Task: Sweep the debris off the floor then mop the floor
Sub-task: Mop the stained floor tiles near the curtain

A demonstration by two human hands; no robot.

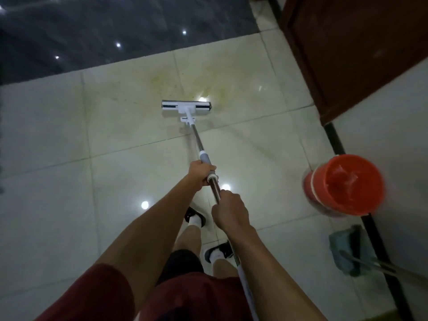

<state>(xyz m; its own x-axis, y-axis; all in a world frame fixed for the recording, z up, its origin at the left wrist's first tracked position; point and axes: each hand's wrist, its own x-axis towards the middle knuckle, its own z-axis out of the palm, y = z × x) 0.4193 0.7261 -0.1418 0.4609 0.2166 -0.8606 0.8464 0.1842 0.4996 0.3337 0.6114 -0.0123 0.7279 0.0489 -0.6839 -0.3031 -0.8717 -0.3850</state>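
You grip the mop (196, 140) with both hands: your left hand (201, 173) wraps the grey collar lower down to steer and press, your right hand (229, 210) clasps the steel shaft above it to drive. The shaft runs from your right hip forward and slightly left, down to the mop head (186, 105), which lies crosswise on the tiled floor (58, 147), touching the yellowish stain (185, 79). An orange bucket (345, 185) stands well apart to your right.

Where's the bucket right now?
The orange bucket stands at the right of the head view, by the dark floor strip, just beyond a blue dustpan.
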